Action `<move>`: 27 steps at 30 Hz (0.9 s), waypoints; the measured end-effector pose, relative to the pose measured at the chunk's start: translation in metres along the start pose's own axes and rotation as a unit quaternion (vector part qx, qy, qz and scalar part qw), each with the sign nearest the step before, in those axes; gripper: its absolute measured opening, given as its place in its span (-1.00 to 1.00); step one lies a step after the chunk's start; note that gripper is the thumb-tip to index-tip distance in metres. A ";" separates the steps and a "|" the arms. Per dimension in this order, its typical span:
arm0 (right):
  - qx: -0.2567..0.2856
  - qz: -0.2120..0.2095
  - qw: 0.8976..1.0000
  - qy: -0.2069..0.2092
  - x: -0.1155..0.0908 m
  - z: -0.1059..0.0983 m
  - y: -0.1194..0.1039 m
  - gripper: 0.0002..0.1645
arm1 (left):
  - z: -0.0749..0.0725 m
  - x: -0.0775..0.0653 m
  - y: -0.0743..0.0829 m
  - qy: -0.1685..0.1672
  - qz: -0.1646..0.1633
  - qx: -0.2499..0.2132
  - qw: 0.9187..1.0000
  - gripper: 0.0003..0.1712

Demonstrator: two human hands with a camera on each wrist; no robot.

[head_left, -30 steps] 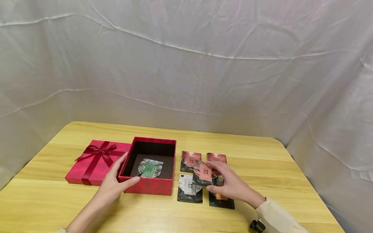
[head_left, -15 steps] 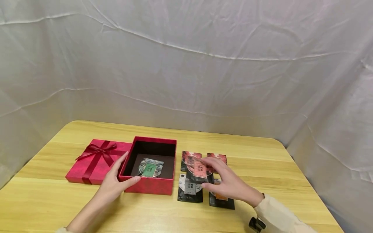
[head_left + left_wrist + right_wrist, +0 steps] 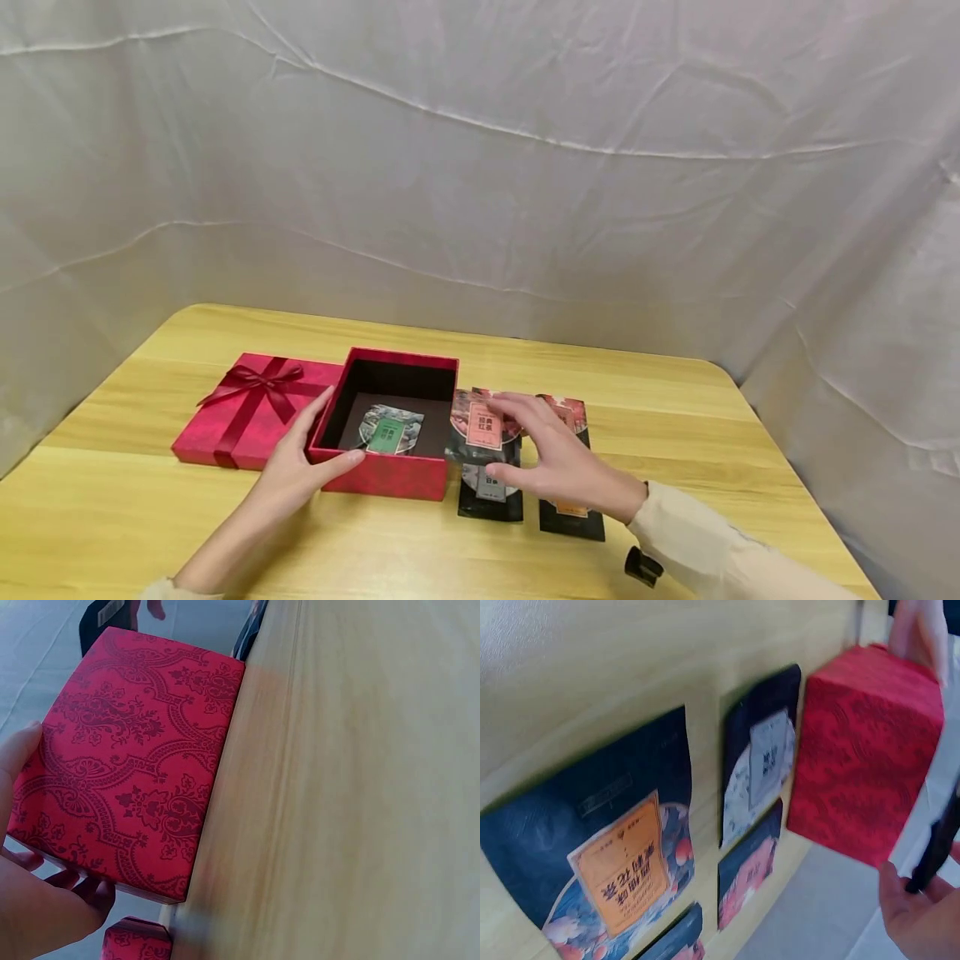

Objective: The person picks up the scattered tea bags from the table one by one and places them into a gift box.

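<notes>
My right hand [image 3: 551, 462] pinches a tea sachet with a pink label [image 3: 483, 427] by its right edge, above the table next to the box's right wall. Edge-on, that sachet [image 3: 936, 844] looks like a dark strip in the right wrist view. At the front left corner of a red box [image 3: 386, 477] my left hand [image 3: 296, 467] holds on, its thumb at the front rim and fingers along the left side. Inside the box lies a green-labelled sachet [image 3: 392, 432]. Below the held sachet lies a white one [image 3: 490, 504], partly covered.
The red lid [image 3: 255, 408] with a ribbon bow lies left of the box. An orange-labelled sachet [image 3: 573, 525] and a red sachet [image 3: 572, 412] lie on the table [image 3: 675, 433] by my right hand. Another red one [image 3: 750, 881] is mostly hidden from above. Pale cloth [image 3: 480, 167] hangs behind.
My right hand has carried the pink-labelled sachet leftward, from over the middle of the laid-out sachets to beside the box's right wall. The left hand has kept its place on the box.
</notes>
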State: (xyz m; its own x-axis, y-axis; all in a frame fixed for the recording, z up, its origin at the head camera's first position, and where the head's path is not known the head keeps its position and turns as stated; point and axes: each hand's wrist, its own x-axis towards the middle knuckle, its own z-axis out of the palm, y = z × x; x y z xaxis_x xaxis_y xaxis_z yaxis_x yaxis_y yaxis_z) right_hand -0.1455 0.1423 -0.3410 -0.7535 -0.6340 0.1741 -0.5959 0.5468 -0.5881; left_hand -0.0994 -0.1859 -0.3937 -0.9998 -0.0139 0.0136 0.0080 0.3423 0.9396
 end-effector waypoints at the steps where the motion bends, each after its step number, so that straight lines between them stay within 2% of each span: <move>1: 0.000 -0.001 1.000 0.001 0.001 0.002 -0.001 -0.13 | 0.000 0.000 0.000 -0.001 0.000 0.000 1.000 0.07; 16: -0.037 -0.022 0.999 0.005 0.023 0.021 -0.011 -0.12 | 0.001 0.001 -0.002 0.003 0.012 0.010 1.000 0.07; 23: -0.030 -0.013 0.999 -0.010 0.036 0.021 -0.019 -0.11 | 0.000 -0.001 -0.002 0.004 0.012 0.009 1.000 0.07; 27: -0.047 -0.015 0.999 -0.015 0.044 0.020 -0.022 -0.11 | 0.001 -0.001 -0.001 0.004 0.013 0.009 1.000 0.06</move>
State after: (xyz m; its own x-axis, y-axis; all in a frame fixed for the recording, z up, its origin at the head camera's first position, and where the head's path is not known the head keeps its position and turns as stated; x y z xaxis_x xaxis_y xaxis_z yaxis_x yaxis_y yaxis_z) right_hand -0.1598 0.0915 -0.3359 -0.7272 -0.6661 0.1657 -0.6423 0.5751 -0.5066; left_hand -0.0985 -0.1849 -0.3949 -0.9991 -0.0116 0.0408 0.0339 0.3587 0.9328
